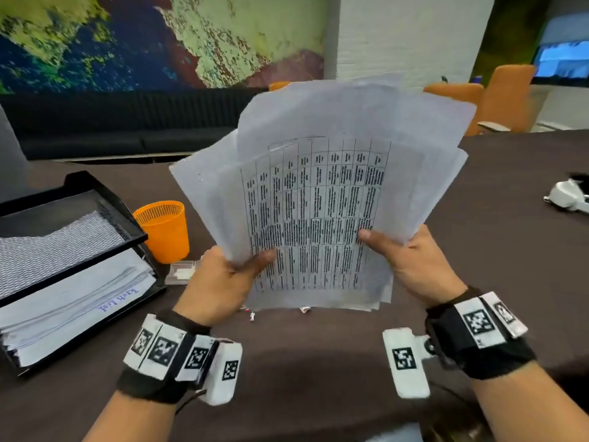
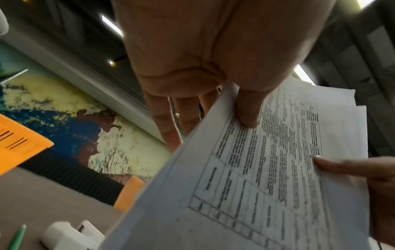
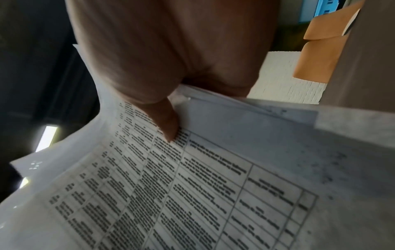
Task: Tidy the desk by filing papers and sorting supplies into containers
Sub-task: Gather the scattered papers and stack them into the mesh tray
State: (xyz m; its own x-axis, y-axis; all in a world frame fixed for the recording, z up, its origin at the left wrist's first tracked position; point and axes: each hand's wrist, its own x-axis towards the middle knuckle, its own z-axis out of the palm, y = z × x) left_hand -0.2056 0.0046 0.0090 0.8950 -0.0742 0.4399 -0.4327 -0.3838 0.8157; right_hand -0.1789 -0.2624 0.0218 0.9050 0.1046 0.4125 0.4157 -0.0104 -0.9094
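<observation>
I hold a loose, fanned stack of white papers (image 1: pixel 318 193) upright above the brown desk (image 1: pixel 318 362). The front sheet carries a printed table (image 2: pixel 267 169) (image 3: pixel 171 194). My left hand (image 1: pixel 223 279) grips the stack's lower left edge, thumb on the front and fingers behind. My right hand (image 1: pixel 411 260) grips the lower right edge the same way, its thumb (image 3: pixel 169 125) pressed on the table print. A black two-tier mesh paper tray (image 1: pixel 105 202) stands at the left; its lower tier holds a pile of papers (image 1: pixel 73 307).
An orange mesh cup (image 1: pixel 164 231) stands right of the tray, with a small clear box (image 1: pixel 181 271) in front of it. Small clips (image 1: pixel 251 314) lie under the stack. A white device (image 1: pixel 567 196) sits far right. A green pen (image 2: pixel 18 236) lies by a white stapler-like object (image 2: pixel 68 236).
</observation>
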